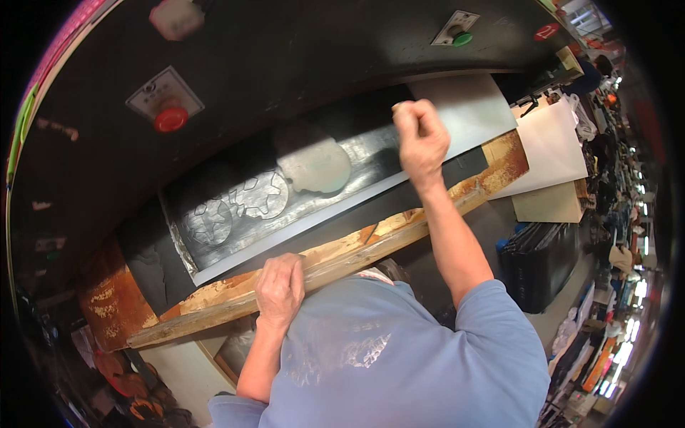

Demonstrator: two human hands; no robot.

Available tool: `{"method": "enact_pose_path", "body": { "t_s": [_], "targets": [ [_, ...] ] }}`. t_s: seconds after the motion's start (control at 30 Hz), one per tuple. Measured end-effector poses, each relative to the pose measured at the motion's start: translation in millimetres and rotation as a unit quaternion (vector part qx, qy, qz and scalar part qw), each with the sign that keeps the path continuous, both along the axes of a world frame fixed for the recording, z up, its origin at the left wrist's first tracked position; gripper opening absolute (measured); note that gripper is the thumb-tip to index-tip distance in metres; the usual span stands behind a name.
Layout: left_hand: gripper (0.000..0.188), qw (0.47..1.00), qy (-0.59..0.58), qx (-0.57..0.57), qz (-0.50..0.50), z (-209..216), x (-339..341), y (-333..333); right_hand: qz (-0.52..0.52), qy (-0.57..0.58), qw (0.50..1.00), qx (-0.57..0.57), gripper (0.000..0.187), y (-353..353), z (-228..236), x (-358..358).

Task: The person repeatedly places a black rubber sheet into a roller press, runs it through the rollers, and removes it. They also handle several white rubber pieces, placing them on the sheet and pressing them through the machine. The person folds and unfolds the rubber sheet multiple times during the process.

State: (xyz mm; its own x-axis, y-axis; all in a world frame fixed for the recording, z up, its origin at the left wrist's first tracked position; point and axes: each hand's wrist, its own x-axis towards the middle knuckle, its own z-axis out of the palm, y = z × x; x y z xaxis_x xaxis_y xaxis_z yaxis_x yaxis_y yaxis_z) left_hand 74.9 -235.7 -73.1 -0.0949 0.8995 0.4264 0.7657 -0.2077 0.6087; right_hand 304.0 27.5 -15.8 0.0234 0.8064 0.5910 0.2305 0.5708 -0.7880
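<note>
My left hand (280, 285) rests at the near edge of a worn wooden board (371, 246), its fingers curled closed against the wood. My right hand (424, 139) is raised over the right part of a shallow metal-edged tray (242, 260), closed in a pinch. Whatever it may hold is too small to make out. Inside the tray, toward the left, lie two round pieces with jagged line outlines, a left one (209, 222) and a right one (262, 196). Beside them sits a plain grey rounded piece (317, 165). A pale grey sheet (471, 107) covers the tray's right end.
A dark machine body overhangs the tray, with a red button (171, 120) and a green button (462, 38). White sheets (549, 146) lie on the right, above a pale box (548, 203) and a black plastic-wrapped bundle (540, 264). Cluttered goods line the far right.
</note>
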Motion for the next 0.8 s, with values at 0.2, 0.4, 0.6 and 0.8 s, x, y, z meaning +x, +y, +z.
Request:
{"method": "enact_pose_path", "body": {
  "t_s": [0.2,0.4,0.6,0.8],
  "targets": [
    [0.008,0.998,0.014,0.011,0.056,-17,-4,-2,-0.115,0.016,0.99,0.082,0.031,79,51,56],
    [0.012,0.995,0.046,0.023,0.089,-12,2,-2,-0.041,-0.004,0.999,-0.019,0.029,-12,-4,95],
    [0.015,0.994,0.068,0.035,0.077,-15,8,-5,-0.023,-0.299,0.954,-0.018,0.02,-83,-79,82],
    [0.015,0.988,0.097,0.053,0.105,-15,17,-4,-0.05,-0.25,0.964,-0.072,0.019,-80,-80,81]
  ]
}}
